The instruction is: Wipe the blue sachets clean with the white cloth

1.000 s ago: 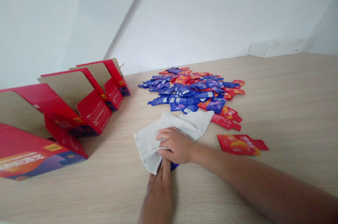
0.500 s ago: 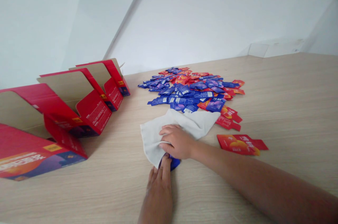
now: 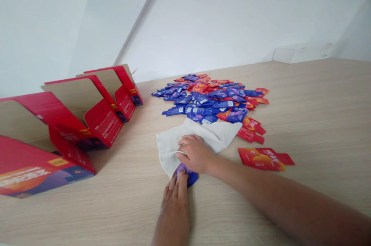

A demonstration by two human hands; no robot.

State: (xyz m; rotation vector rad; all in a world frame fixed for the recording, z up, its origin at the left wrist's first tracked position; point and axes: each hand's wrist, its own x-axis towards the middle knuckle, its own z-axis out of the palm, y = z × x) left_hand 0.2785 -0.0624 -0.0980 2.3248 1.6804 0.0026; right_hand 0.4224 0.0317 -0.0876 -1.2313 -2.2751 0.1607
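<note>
A white cloth (image 3: 171, 141) lies spread on the table, partly over a blue-purple packet (image 3: 191, 179). My right hand (image 3: 195, 154) rests on the cloth, fingers curled and gripping it against the packet. With fingers stretched out, my left hand (image 3: 175, 195) presses the near end of the packet onto the tabletop. A single red packet (image 3: 261, 159) lies to the right, beside my right forearm. Just beyond the cloth spreads a heap of blue and red packets (image 3: 203, 99).
Several red cardboard boxes (image 3: 66, 161) with raised flaps stand in a row on the left of the wooden table (image 3: 121, 207). A pale wall (image 3: 226, 17) rises behind the table, with a white object (image 3: 301, 53) at its foot.
My right hand has shifted slightly to the right and away from me, drawing the cloth's left edge along. More of the purple packet shows beside my left fingertips.
</note>
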